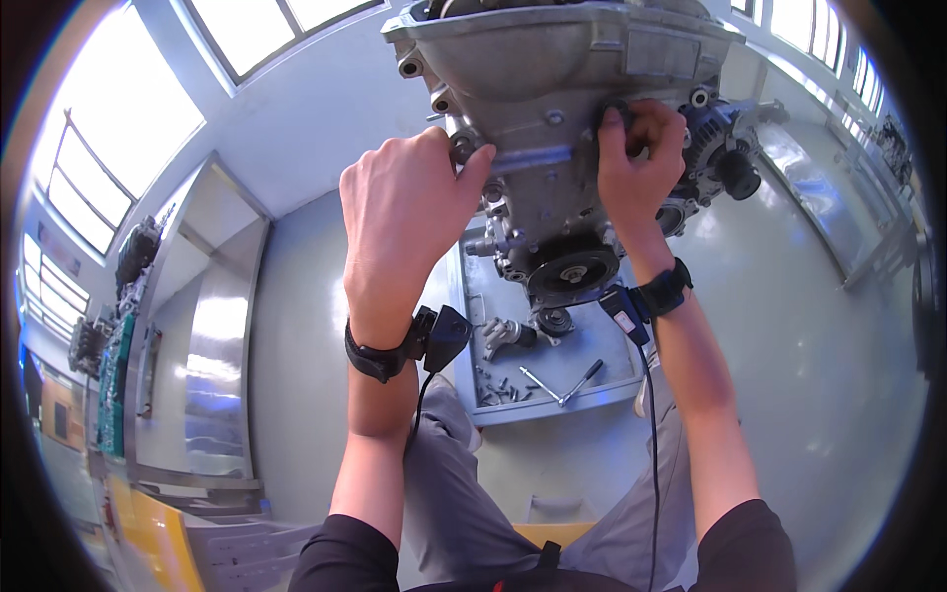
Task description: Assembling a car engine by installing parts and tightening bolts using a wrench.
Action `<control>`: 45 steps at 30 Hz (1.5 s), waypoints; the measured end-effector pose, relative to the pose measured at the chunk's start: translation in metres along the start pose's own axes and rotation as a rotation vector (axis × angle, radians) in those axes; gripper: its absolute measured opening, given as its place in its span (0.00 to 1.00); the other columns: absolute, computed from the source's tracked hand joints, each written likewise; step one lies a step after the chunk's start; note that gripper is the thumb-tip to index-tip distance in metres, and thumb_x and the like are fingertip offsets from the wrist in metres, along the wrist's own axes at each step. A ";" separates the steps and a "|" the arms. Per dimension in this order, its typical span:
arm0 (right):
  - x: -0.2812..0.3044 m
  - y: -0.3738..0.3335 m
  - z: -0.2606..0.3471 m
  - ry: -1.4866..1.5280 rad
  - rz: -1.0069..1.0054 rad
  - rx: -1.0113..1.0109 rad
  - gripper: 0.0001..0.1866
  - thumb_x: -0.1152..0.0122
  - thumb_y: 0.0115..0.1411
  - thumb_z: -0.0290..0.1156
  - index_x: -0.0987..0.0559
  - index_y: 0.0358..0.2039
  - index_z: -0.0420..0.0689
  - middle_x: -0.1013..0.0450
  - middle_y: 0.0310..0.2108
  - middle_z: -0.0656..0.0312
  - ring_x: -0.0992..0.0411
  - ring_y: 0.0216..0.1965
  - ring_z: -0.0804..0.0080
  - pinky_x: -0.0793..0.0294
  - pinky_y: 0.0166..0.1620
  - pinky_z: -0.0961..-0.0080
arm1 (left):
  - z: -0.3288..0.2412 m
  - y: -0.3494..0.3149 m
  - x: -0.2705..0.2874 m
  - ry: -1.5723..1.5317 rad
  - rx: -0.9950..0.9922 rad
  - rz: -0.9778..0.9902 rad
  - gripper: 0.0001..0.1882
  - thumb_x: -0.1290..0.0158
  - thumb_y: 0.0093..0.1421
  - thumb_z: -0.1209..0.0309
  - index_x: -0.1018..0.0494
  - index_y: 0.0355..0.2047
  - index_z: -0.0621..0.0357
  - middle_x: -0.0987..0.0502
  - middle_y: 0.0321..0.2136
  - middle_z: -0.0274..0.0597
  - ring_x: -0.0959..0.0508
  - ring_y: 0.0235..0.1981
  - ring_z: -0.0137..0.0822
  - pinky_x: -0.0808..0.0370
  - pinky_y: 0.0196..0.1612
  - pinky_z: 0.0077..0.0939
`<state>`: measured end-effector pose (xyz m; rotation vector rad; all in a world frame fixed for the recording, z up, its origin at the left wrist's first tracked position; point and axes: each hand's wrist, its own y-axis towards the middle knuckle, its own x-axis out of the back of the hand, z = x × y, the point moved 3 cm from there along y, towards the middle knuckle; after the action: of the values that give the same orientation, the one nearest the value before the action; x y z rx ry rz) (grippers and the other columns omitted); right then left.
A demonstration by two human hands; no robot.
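A grey metal car engine [543, 89] stands upright in front of me, with a dark crankshaft pulley [574, 273] at its lower end. My left hand [400, 197] is closed at the engine's left side, its thumb beside a round metal fitting [462, 148]. Its other fingertips are hidden, so what they grip cannot be made out. At the front face, to the right, my right hand [643, 163] has thumb and fingers curled in a pinch round a small dark round part [614, 111]. An alternator [715, 148] is mounted just right of that hand.
Below the engine a grey tray [523, 412] carries a ratchet wrench [562, 399], several loose bolts [501, 391] and a removed pump-like part [508, 335]. Metal workbenches [222, 345] line the left, with more engine parts. Cables hang from both wrist devices.
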<state>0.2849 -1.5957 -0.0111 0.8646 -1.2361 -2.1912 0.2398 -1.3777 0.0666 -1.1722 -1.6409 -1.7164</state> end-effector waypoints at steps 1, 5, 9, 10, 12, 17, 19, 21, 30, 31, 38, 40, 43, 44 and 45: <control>0.002 0.003 0.002 -0.050 0.039 0.091 0.08 0.32 0.59 0.28 0.23 0.37 0.43 0.35 0.15 0.68 0.40 0.15 0.80 0.39 0.24 0.80 | 0.000 -0.001 0.001 -0.004 -0.026 -0.022 0.26 0.42 0.63 0.47 0.20 0.23 0.59 0.23 0.16 0.45 0.21 0.22 0.48 0.26 0.31 0.38; 0.008 0.009 0.007 -0.074 0.106 0.273 0.08 0.30 0.56 0.27 0.21 0.34 0.44 0.35 0.15 0.69 0.38 0.14 0.75 0.37 0.24 0.77 | 0.001 -0.002 -0.002 0.001 -0.064 -0.029 0.26 0.44 0.65 0.49 0.19 0.23 0.60 0.24 0.14 0.45 0.23 0.19 0.48 0.28 0.29 0.37; 0.013 0.023 0.013 -0.196 0.230 0.121 0.07 0.30 0.57 0.30 0.21 0.32 0.45 0.30 0.15 0.67 0.32 0.15 0.68 0.34 0.23 0.73 | 0.004 0.000 -0.007 0.031 -0.044 0.023 0.28 0.47 0.68 0.49 0.19 0.21 0.59 0.27 0.12 0.46 0.25 0.16 0.47 0.29 0.27 0.37; 0.014 0.028 0.016 -0.248 0.280 0.087 0.07 0.31 0.58 0.31 0.21 0.31 0.46 0.28 0.16 0.66 0.30 0.15 0.66 0.33 0.23 0.71 | 0.004 0.000 -0.007 0.025 -0.051 0.017 0.29 0.47 0.68 0.48 0.20 0.20 0.59 0.27 0.11 0.46 0.25 0.16 0.47 0.30 0.26 0.37; 0.016 0.039 0.026 -0.347 0.367 0.048 0.08 0.32 0.60 0.34 0.21 0.30 0.46 0.25 0.18 0.64 0.26 0.18 0.62 0.31 0.24 0.68 | 0.005 0.000 -0.006 0.021 -0.064 0.004 0.30 0.47 0.68 0.47 0.20 0.19 0.59 0.27 0.11 0.46 0.25 0.15 0.46 0.30 0.26 0.37; 0.024 0.055 0.056 -0.629 0.574 0.091 0.11 0.36 0.63 0.41 0.20 0.31 0.46 0.20 0.22 0.60 0.21 0.26 0.53 0.25 0.30 0.60 | 0.006 -0.005 -0.001 -0.015 -0.066 -0.069 0.27 0.43 0.65 0.46 0.20 0.22 0.57 0.24 0.13 0.41 0.22 0.18 0.43 0.28 0.28 0.36; 0.029 0.059 0.062 -0.701 0.616 0.014 0.14 0.39 0.64 0.43 0.19 0.31 0.45 0.20 0.22 0.57 0.21 0.28 0.50 0.24 0.33 0.58 | 0.006 -0.007 0.001 -0.022 -0.073 -0.072 0.25 0.42 0.64 0.46 0.20 0.24 0.56 0.23 0.13 0.39 0.21 0.19 0.42 0.27 0.28 0.35; 0.030 0.060 0.064 -0.770 0.680 -0.052 0.18 0.42 0.65 0.46 0.17 0.29 0.44 0.21 0.22 0.57 0.21 0.29 0.50 0.24 0.35 0.57 | 0.005 -0.010 0.003 -0.035 -0.079 -0.074 0.24 0.41 0.63 0.46 0.20 0.25 0.56 0.23 0.14 0.39 0.21 0.19 0.42 0.26 0.29 0.35; 0.024 0.058 0.061 -0.927 0.835 -0.125 0.24 0.46 0.67 0.49 0.16 0.27 0.41 0.21 0.22 0.56 0.20 0.31 0.50 0.25 0.39 0.56 | 0.007 -0.008 0.002 -0.041 -0.094 -0.098 0.22 0.41 0.64 0.50 0.20 0.24 0.56 0.23 0.14 0.41 0.21 0.19 0.44 0.26 0.28 0.35; 0.025 0.058 0.062 -0.970 0.835 -0.089 0.22 0.45 0.67 0.48 0.16 0.29 0.42 0.20 0.22 0.56 0.20 0.31 0.51 0.25 0.39 0.57 | 0.006 -0.008 0.002 -0.048 -0.109 -0.121 0.22 0.41 0.64 0.51 0.20 0.24 0.56 0.23 0.14 0.42 0.21 0.19 0.45 0.26 0.28 0.35; 0.021 0.055 0.069 -0.781 0.745 0.009 0.14 0.40 0.65 0.42 0.21 0.41 0.45 0.19 0.27 0.50 0.20 0.35 0.45 0.23 0.40 0.53 | 0.005 -0.005 -0.001 -0.025 -0.165 -0.154 0.22 0.42 0.64 0.53 0.21 0.22 0.60 0.23 0.14 0.47 0.21 0.19 0.49 0.26 0.27 0.39; 0.021 0.055 0.069 -0.787 0.750 -0.013 0.13 0.39 0.64 0.41 0.21 0.40 0.44 0.20 0.26 0.51 0.20 0.35 0.45 0.23 0.39 0.53 | 0.007 -0.004 -0.002 -0.055 -0.165 -0.134 0.22 0.42 0.65 0.54 0.21 0.22 0.60 0.24 0.14 0.48 0.22 0.19 0.51 0.27 0.27 0.40; 0.019 0.055 0.071 -0.837 0.744 -0.001 0.11 0.39 0.64 0.39 0.21 0.38 0.45 0.20 0.25 0.52 0.20 0.34 0.45 0.23 0.37 0.53 | 0.008 -0.003 -0.003 -0.081 -0.195 -0.141 0.23 0.43 0.66 0.55 0.22 0.22 0.61 0.26 0.14 0.51 0.23 0.19 0.54 0.28 0.26 0.42; 0.019 0.055 0.071 -0.858 0.740 0.001 0.10 0.39 0.64 0.38 0.21 0.37 0.45 0.20 0.25 0.52 0.21 0.33 0.45 0.24 0.36 0.53 | 0.008 -0.003 -0.004 -0.087 -0.206 -0.141 0.23 0.44 0.66 0.55 0.22 0.21 0.62 0.26 0.14 0.52 0.23 0.19 0.55 0.29 0.26 0.43; 0.018 0.054 0.073 -0.844 0.742 0.061 0.09 0.39 0.64 0.37 0.21 0.36 0.45 0.21 0.25 0.52 0.21 0.33 0.45 0.24 0.36 0.53 | 0.008 -0.004 -0.004 -0.084 -0.208 -0.135 0.23 0.45 0.67 0.56 0.23 0.21 0.62 0.27 0.14 0.52 0.23 0.19 0.55 0.29 0.26 0.44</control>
<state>0.2252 -1.5920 0.0590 -0.5457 -1.6281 -1.8804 0.2410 -1.3705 0.0602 -1.2682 -1.6557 -1.9868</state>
